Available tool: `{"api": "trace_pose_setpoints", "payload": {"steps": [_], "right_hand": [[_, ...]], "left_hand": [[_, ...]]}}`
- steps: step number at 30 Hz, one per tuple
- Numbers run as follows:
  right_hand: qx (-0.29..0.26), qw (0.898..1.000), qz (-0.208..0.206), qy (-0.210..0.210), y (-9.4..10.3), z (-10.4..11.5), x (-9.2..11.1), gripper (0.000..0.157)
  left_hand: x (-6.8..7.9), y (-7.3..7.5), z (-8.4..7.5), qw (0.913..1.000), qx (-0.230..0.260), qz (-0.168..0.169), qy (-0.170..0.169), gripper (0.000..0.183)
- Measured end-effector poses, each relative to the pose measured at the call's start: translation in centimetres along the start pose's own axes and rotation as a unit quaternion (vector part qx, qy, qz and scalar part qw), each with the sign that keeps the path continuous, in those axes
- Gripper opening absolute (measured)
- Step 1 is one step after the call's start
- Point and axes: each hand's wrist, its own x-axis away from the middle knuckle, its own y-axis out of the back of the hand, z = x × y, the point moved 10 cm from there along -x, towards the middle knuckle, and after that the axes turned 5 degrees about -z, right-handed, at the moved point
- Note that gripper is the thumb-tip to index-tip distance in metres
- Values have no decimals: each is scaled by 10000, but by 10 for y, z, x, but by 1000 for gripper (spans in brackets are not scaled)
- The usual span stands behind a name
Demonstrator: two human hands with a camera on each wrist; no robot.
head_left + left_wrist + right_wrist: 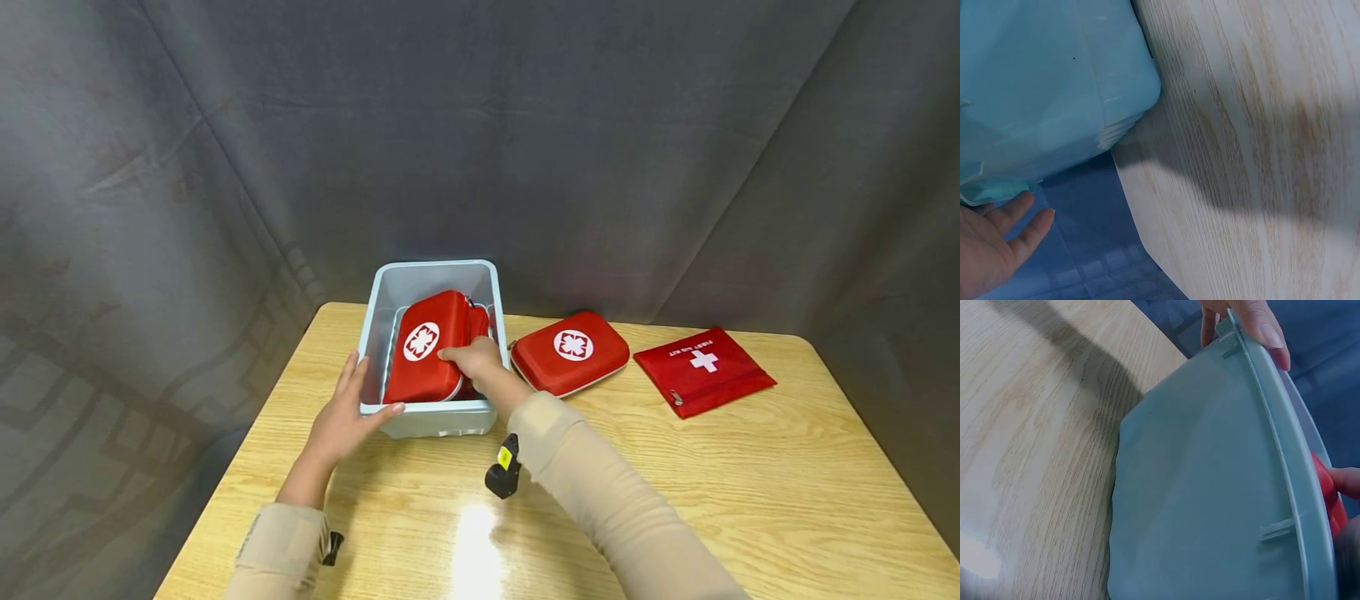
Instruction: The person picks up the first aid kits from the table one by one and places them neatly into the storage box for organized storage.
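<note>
A red hard-shell first aid case (427, 350) with a white oval emblem lies tilted inside a pale blue-grey plastic bin (437, 266). My right hand (480, 360) reaches over the bin's right side and grips this case, thumb on its top face; the other fingers are hidden behind its right edge. Beside it in the bin, another red item (478, 321) shows only in part. My left hand (347, 419) rests at the bin's near left corner, fingers spread along the left side and thumb at the front rim. In the right wrist view, the bin wall (1204, 462) hides most of the case.
Right of the bin, a second red first aid case (573, 354) lies on the wooden table (637, 500). Farther right is a flat red zip pouch (705, 372) marked FIRST AID KIT. A dark grey curtain (525, 150) hangs behind the table and along its sides.
</note>
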Motion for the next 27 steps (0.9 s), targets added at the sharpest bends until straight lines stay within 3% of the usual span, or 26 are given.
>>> {"api": "trace_pose_setpoints", "payload": {"steps": [22,25,27], "right_hand": [[123,9994,70,-329,-6,-16,-5,45],[144,9993,59,-345,-10,-25,-15,45],[80,9997,106,-191,-20,-42,-39,45]], "left_hand": [[0,0,-3,10000,-25,-2,-25,93],[0,0,-3,10000,-19,-11,-43,93],[0,1,-3,10000,-10,-32,-32,93]]}}
